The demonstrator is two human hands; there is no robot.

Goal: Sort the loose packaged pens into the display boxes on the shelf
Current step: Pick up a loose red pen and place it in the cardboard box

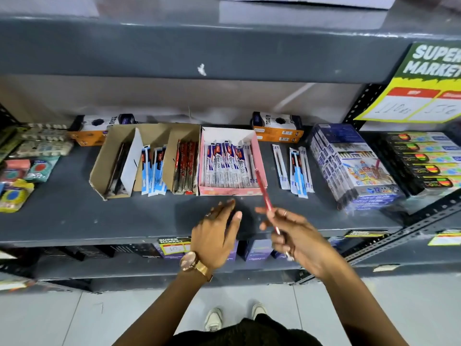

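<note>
My right hand (293, 236) holds a red packaged pen (265, 193) that slants up toward the right wall of the pink display box (259, 161), which is full of white and blue pen packs. My left hand (217, 233) hovers open over the shelf just in front of that box, holding nothing. Left of it stand a brown box with red and black pens (185, 168) and a brown box with a white divider (119, 166). Blue pen packs (153, 171) lean between the two brown boxes. Loose packaged pens (295, 168) lie on the shelf right of the pink box.
Crayon boxes (354, 166) and dark marker packs (424, 161) fill the shelf's right side. Erasers and sharpeners (22, 171) lie at the left. Two orange boxes (278, 128) stand at the back. A price sign (424, 81) hangs top right. The upper shelf (199, 46) overhangs.
</note>
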